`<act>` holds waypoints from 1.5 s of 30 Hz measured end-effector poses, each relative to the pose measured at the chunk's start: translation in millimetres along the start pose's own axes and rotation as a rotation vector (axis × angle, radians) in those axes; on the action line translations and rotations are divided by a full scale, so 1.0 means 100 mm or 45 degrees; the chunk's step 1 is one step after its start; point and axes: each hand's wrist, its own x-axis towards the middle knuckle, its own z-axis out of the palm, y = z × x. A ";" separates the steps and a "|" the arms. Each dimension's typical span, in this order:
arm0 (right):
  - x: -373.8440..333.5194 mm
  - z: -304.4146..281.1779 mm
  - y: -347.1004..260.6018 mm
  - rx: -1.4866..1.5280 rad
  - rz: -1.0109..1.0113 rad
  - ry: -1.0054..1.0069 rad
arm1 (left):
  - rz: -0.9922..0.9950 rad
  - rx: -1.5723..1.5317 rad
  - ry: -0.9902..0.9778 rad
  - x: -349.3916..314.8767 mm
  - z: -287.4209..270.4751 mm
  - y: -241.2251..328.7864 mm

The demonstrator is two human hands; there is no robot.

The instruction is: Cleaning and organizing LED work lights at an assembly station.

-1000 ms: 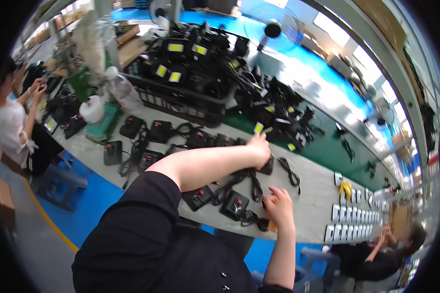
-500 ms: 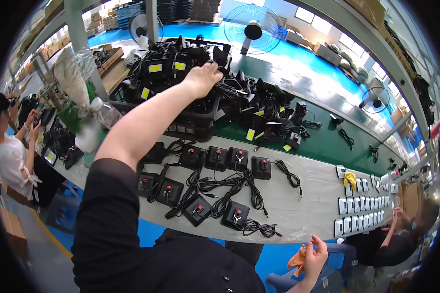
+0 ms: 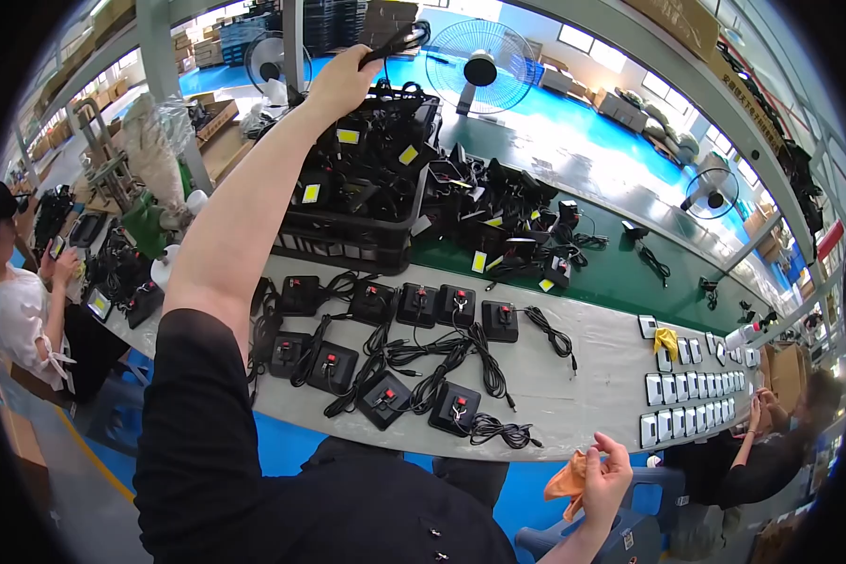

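My left hand [image 3: 341, 83] is raised over the far side of a black plastic crate [image 3: 348, 246]. Its fingers are closed around a bundled black cable [image 3: 402, 41]; whether a device hangs from the cable I cannot make out. Cabled black devices with yellow panels [image 3: 348, 136] fill the crate beneath. Low at the right, past the table's near edge, my right hand [image 3: 607, 479] pinches a crumpled orange cloth [image 3: 566, 481]. Between my arms, several square black devices [image 3: 383, 399] with red parts and coiled cables lie in two rough rows on the grey table [image 3: 592, 376].
More black devices [image 3: 508, 202] are heaped on the green strip right of the crate. Rows of white-and-black pieces [image 3: 691, 387] and a yellow cloth [image 3: 665, 340] lie at the table's right end. One person [image 3: 28, 301] sits at left, another [image 3: 771, 451] at right. Fans [image 3: 480, 70] stand beyond.
My left hand has risen and moved left from the crate's right side, and now a cable bundle shows in it. My right hand still holds the orange cloth, almost in place.
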 end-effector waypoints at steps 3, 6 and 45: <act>-0.01 0.12 -0.09 0.152 -0.041 -0.053 | -0.323 -0.737 0.006 -0.09 -0.16 0.27; -0.02 0.18 -0.14 0.085 -0.097 -0.106 | -0.546 -1.315 0.021 -0.12 -0.33 0.41; 2.10 2.90 -1.89 -0.070 -0.818 -0.496 | -0.649 -1.230 -0.558 -0.82 0.08 0.07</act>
